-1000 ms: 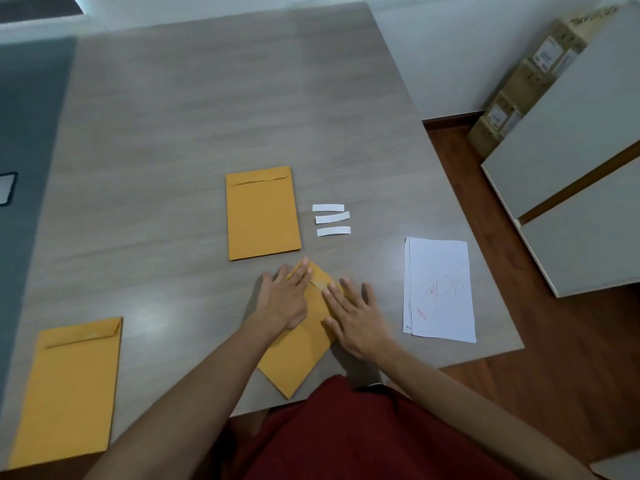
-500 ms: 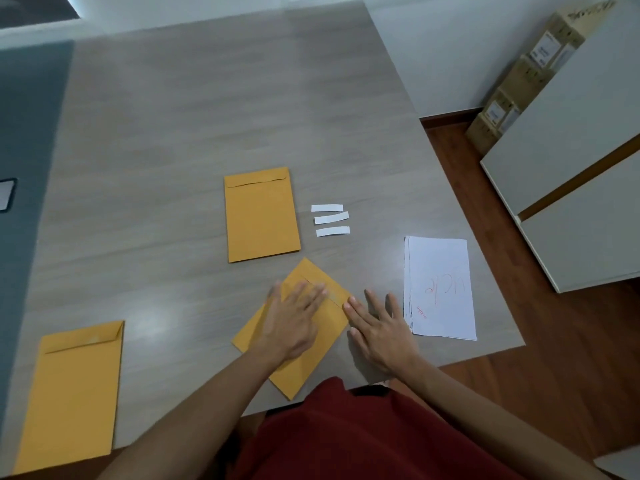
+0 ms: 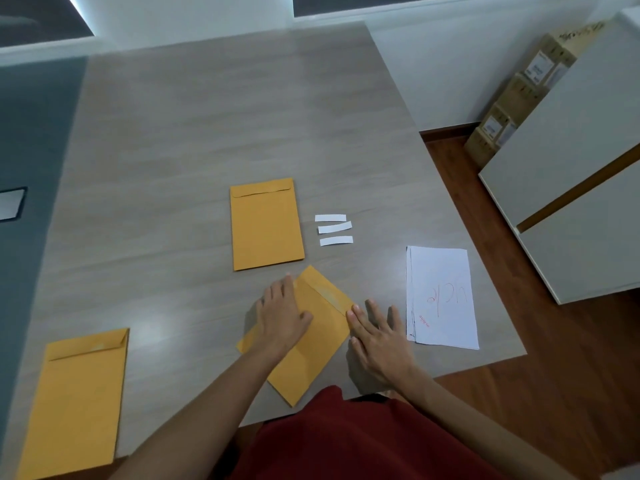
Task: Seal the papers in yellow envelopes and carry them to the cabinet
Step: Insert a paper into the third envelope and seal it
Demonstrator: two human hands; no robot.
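A tilted yellow envelope (image 3: pixel 313 344) lies at the table's near edge, flap folded down at its far right end. My left hand (image 3: pixel 282 315) presses flat on its upper left part. My right hand (image 3: pixel 379 332) lies flat on the table just right of it, fingertips touching the flap corner. A second yellow envelope (image 3: pixel 266 225) lies straight beyond them, a third envelope (image 3: pixel 74 400) at the near left corner. White papers (image 3: pixel 441 297) with red writing are stacked to the right.
Three white paper strips (image 3: pixel 334 229) lie right of the middle envelope. The grey table (image 3: pixel 207 133) ends close to my body. A white cabinet (image 3: pixel 571 188) stands at the right on the wooden floor, cardboard boxes (image 3: pixel 516 102) behind it.
My left hand slid leftward and down along the flap. My right hand came off the envelope onto the table beside it. The envelope turned slightly.
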